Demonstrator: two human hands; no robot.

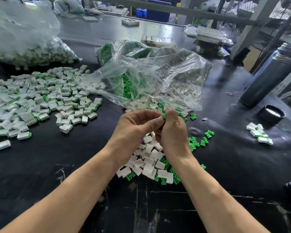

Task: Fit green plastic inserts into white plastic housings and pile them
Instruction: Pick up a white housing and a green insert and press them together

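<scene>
— Hands first: what are they doing?

— Both are raised above the middle of the black worktop (40, 165). The left hand (133, 130) and the right hand (172, 132) meet at the fingertips, and the fingers are pressed together on a small green plastic insert (163, 117). I think a white housing is held there too, but the fingers hide it, so I cannot be sure.

— Which step is this, in your opinion?

— The fitting step, I judge: the insert is being pushed into its housing.

— Where are the other parts?

— Loose white plastic housings (148, 163) and loose green inserts (203, 139) lie under the hands. The big pile of finished white-and-green pieces (40, 101) covers the left side of the worktop. A clear plastic bag with green and white parts (149, 76) lies behind the hands.

— And the next move?

— Probably a firm press until the insert sits fully, then the piece goes to the left pile.
</scene>
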